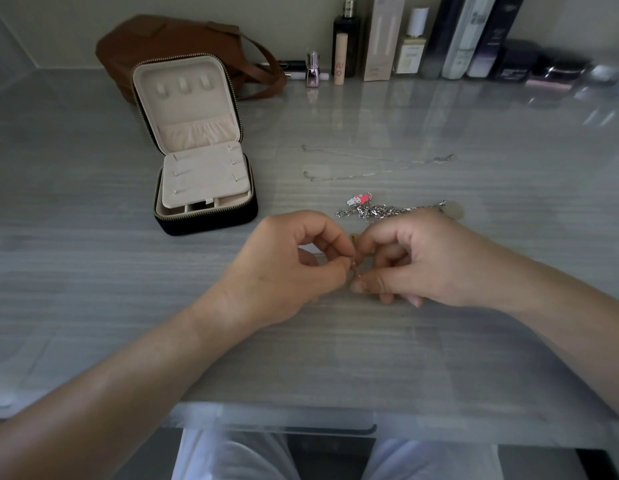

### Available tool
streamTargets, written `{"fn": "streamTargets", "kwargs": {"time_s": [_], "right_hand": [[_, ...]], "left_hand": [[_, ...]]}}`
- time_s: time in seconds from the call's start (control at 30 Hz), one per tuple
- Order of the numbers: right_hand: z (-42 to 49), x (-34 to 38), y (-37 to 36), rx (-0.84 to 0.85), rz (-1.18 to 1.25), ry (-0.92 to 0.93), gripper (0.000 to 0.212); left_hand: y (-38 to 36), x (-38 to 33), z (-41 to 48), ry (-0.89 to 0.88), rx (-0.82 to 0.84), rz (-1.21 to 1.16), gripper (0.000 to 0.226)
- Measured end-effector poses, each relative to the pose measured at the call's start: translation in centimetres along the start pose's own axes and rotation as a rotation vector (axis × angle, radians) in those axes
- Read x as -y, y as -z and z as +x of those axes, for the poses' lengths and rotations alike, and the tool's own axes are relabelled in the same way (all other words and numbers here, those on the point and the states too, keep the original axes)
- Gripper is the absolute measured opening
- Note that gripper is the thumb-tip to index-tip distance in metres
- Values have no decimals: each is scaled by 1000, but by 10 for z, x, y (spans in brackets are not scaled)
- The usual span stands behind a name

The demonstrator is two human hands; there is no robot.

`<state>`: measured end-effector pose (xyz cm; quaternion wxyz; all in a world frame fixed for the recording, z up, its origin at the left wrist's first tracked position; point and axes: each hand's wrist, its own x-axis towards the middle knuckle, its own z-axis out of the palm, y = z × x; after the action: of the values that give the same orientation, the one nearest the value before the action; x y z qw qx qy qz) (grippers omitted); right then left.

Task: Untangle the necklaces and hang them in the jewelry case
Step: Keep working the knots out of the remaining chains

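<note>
My left hand [294,258] and my right hand [415,261] meet at the table's middle, fingertips pinched together on a thin gold necklace [355,271], mostly hidden by the fingers. Just behind my right hand lies a tangle of silver chains [380,211] with a small pink and white charm [359,199]. Farther back, two thin silver necklaces [377,166] lie stretched out on the table. The jewelry case [204,216], black outside and cream inside, stands open to the left, its lid upright with three bare hooks near the top.
A brown leather bag [169,43] sits behind the case. Several cosmetic bottles and boxes [439,39] line the back wall at the right. The grey table's front edge [276,415] runs close above my lap.
</note>
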<state>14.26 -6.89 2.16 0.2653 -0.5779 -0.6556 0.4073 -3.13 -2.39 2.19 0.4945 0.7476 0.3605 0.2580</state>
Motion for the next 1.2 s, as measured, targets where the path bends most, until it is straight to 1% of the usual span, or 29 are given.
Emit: {"fn": "streamTargets", "kwargs": {"time_s": [0.13,0.3,0.4,0.53,0.7,0.8,0.87,0.97,1.07,1.13,1.2], "right_hand": [[1,0,-3,-52,-56,29,14],[-3,-5,0,-204,-103,61,17],[-4,-8,1,-299,-169,115,19],[-6,-10,0,-408,-226,200,11],[-7,-12,-3,-416,-186,256,8],[-8,-11,-4,-415,-181,272,9],[-7,-11,-4,-429,-198,280,9],[-7,-11,-5,-433,-208,293,8],[-6,-11,-5,-433,-204,312,7],[-6,-10,-4,-430,-195,321,7],[-6,-10,-4,-424,-185,326,7]], "left_hand": [[0,0,0,-10,-31,-2,23],[1,1,0,0,-63,18,24],[1,2,0,12,-64,41,23],[1,3,1,31,-82,18,23],[1,1,0,24,-24,7,31],[1,-2,1,59,-18,-100,33],[2,-4,1,91,17,-181,32],[3,-2,2,133,50,-297,27],[3,-1,4,144,78,-393,3],[4,3,4,136,89,-386,11],[4,4,5,127,85,-365,6]]}}
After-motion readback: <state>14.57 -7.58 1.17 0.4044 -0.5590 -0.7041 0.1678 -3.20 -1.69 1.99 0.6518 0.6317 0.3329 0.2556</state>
